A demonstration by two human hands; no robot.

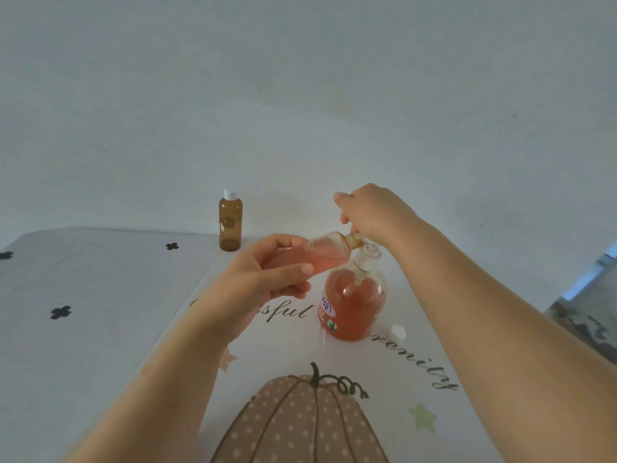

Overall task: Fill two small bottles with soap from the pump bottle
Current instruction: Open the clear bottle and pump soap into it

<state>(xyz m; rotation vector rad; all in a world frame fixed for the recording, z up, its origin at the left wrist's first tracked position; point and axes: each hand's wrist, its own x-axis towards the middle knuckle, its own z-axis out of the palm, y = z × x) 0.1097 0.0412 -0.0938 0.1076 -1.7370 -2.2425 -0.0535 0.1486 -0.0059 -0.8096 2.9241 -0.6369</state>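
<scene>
My left hand point(267, 279) grips a small clear bottle point(325, 252), tilted with its open neck up against the pump spout. Orange soap fills much of this bottle. The pump bottle point(354, 302) of orange soap stands upright on the table, a little right of centre. My right hand point(370, 212) rests on top of its white pump head point(367, 255), fingers bent down over it. A second small bottle point(229, 222), amber with a white cap, stands upright at the table's far edge, left of the hands. A loose white cap point(397, 333) lies just right of the pump bottle.
The table wears a white cloth point(117, 329) printed with a pumpkin, script lettering and small black crosses. A pale wall rises right behind the far edge. The table's right edge drops off to a patterned floor point(587, 322).
</scene>
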